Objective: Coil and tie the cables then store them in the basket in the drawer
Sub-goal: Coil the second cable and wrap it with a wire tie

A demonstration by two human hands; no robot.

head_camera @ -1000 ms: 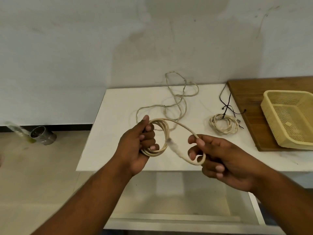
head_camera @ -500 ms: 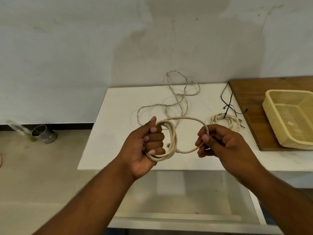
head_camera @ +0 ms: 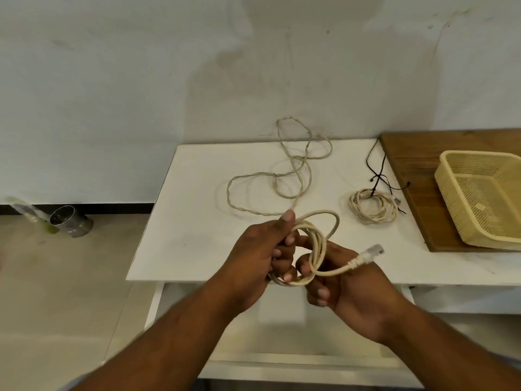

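The white counter (head_camera: 197, 244) carries a loose twisted beige cable (head_camera: 293, 170) and a coiled cream cable (head_camera: 372, 206). A brown wooden board (head_camera: 417, 170) on it bears a yellow plastic basket (head_camera: 451, 193).

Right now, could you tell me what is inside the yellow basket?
The yellow basket on the wooden board looks empty; only mesh shows. Its right part is cut off by the frame.

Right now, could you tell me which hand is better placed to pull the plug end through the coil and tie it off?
The right hand: its fingers reach through the coil with the plug end over it. The left hand grips the loops.
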